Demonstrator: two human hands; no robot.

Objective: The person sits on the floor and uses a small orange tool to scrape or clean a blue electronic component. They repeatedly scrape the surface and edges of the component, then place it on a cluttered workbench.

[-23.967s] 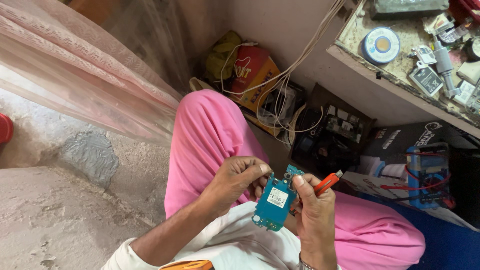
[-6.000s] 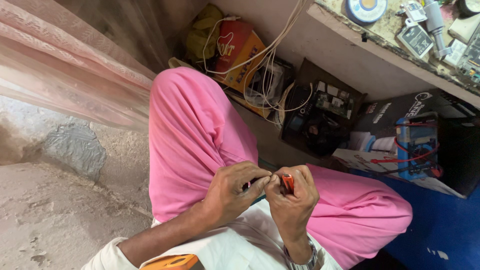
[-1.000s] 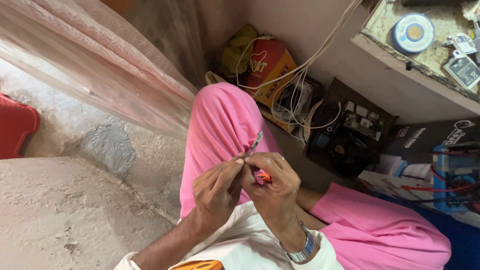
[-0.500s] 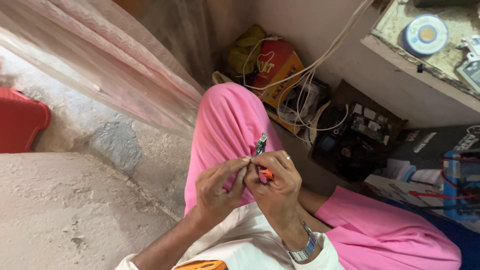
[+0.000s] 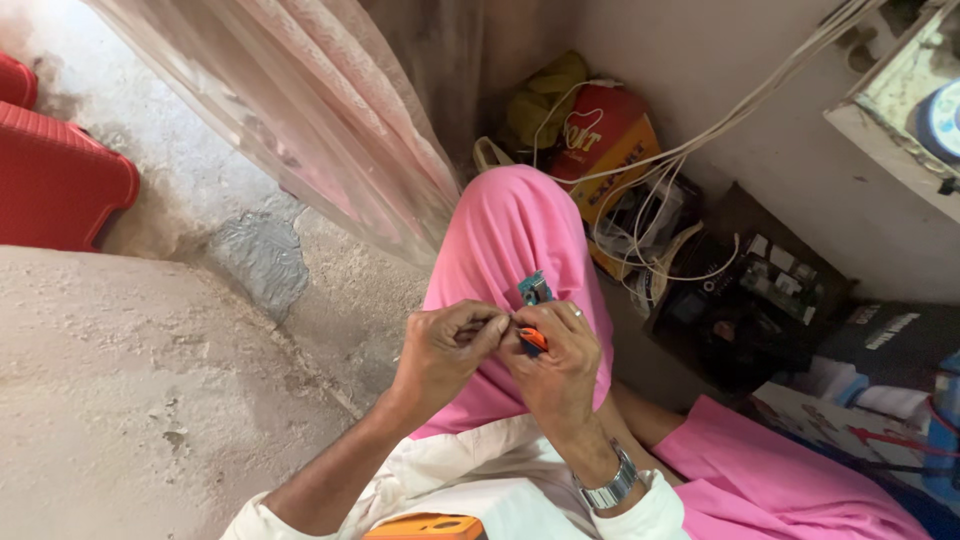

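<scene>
1. The person sits on the floor (image 5: 130, 400), one knee in pink trousers (image 5: 515, 240) raised, both hands meeting just above it.
2. The left hand (image 5: 445, 350) has its fingers pressed together in a pinch on something very small at the fingertips; I cannot tell what.
3. The right hand (image 5: 555, 365), with a metal watch (image 5: 608, 488) at the wrist, is closed around a small blue circuit board (image 5: 533, 291), which pokes up between the two hands, and an orange-handled tool (image 5: 533, 339) tucked against the palm.
4. It looks like fine work on the board's edge, perhaps a screw or wire being fitted or loosened.
5. The next move seems to call for a steady grip on the board and a precise touch of the tool tip.
6. Tangled white cables (image 5: 640, 190) and a red-and-yellow bag (image 5: 605, 140) lie against the wall beyond.
</scene>
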